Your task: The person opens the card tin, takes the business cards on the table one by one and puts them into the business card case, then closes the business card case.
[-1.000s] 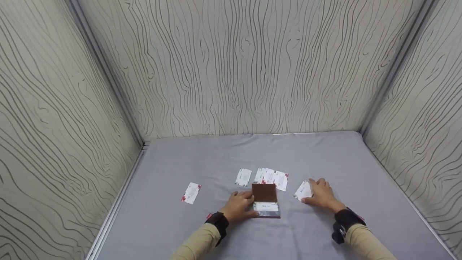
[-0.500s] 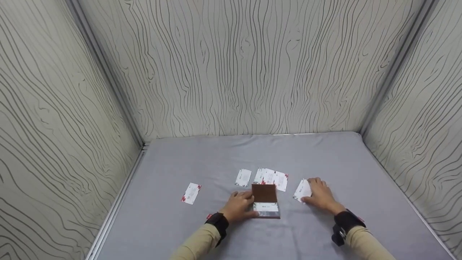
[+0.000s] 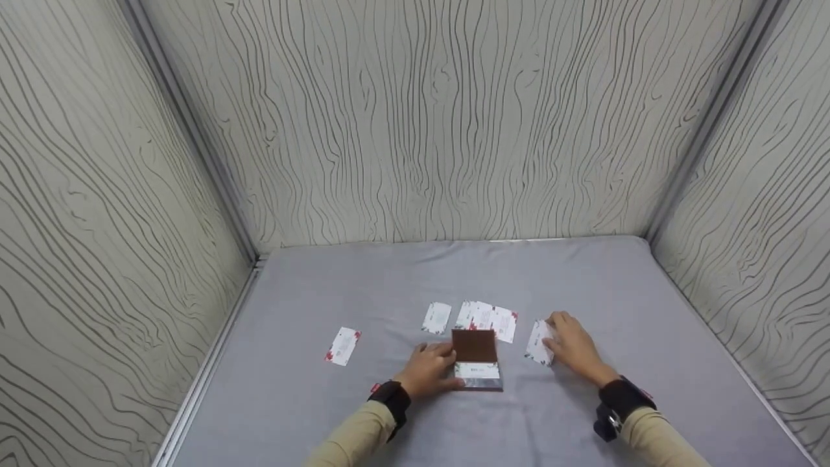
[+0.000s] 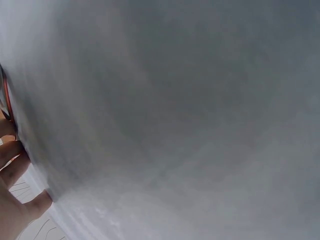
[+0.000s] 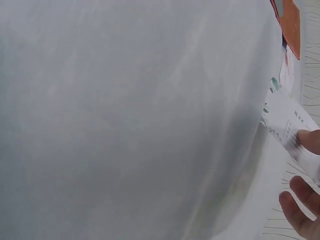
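Note:
In the head view a brown business card case (image 3: 474, 347) stands with its lid raised, a white card (image 3: 478, 370) lying in its lower half. My left hand (image 3: 425, 371) grips the case's left side, thumb at the front and fingers by the lid; the left wrist view catches only part of that hand (image 4: 15, 200) and the case's edge (image 4: 8, 100). To the right, my right hand (image 3: 576, 344) pinches a white business card (image 3: 535, 344) with green leaf print. The right wrist view shows the thumb on this card (image 5: 287, 117), two other fingers apart from it.
Behind the case several cards overlap (image 3: 504, 323), partly hidden by the lid. A green-cornered card (image 3: 437, 318) lies left of them, and a red-cornered one (image 3: 343, 346) farther left. Grey cloth (image 3: 311, 279) covers the table, with patterned walls (image 3: 415, 130) around it.
My right hand has shifted slightly left and away from me, and its card has turned and tilted, looking narrower now. The left hand and the case have stayed put.

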`<state>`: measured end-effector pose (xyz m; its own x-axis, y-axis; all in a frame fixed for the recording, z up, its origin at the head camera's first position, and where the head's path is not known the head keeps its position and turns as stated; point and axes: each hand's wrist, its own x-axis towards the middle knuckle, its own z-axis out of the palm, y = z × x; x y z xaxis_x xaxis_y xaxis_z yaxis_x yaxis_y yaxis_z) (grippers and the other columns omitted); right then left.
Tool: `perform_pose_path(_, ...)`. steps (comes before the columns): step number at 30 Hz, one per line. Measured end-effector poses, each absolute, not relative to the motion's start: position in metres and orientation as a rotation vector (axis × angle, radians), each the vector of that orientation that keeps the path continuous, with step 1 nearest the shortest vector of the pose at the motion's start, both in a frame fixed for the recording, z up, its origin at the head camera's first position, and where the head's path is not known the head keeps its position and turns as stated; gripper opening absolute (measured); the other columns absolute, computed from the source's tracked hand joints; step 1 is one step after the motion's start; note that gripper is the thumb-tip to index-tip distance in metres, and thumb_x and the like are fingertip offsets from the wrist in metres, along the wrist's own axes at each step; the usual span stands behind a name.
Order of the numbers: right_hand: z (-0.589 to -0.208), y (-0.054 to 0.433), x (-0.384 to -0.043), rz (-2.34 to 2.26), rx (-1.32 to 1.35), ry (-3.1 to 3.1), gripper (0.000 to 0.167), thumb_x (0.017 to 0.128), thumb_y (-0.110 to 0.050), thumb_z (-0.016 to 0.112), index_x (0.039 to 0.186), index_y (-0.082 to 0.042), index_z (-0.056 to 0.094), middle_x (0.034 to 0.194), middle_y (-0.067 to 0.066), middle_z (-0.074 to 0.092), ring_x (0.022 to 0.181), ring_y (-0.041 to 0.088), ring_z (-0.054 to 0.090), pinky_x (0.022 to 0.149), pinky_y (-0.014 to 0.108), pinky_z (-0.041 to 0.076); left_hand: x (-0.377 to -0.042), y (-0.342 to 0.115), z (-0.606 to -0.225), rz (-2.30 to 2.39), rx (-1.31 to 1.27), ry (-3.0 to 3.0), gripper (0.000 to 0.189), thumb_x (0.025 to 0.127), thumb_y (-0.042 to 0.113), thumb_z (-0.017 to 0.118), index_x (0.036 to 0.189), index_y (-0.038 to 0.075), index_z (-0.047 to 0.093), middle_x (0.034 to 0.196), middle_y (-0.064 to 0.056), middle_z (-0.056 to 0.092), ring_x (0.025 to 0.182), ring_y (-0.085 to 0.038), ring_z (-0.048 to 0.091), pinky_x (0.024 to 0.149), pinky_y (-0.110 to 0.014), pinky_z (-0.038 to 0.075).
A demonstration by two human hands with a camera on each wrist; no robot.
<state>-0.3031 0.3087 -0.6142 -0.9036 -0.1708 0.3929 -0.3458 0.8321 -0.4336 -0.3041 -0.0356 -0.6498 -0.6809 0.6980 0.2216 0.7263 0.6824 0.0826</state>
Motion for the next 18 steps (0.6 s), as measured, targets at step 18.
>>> perform_pose_path(18, -0.597, 0.294, -0.299, 0.897, 0.522, -2.613, 0.028, 0.087, 0.011, 0.065, 0.113, 0.0, 0.064, 0.106, 0.016, 0.067, 0.097, 0.034, 0.065, 0.084, 0.051, 0.052, -0.305, -0.034, -0.652, -0.253, -1.154, -2.731, 0.059, 0.088, 0.057, 0.065, 0.125, 0.01, 0.067, 0.132, -0.005, 0.059, 0.123, -0.024, 0.054, 0.101, -0.055, 0.04)
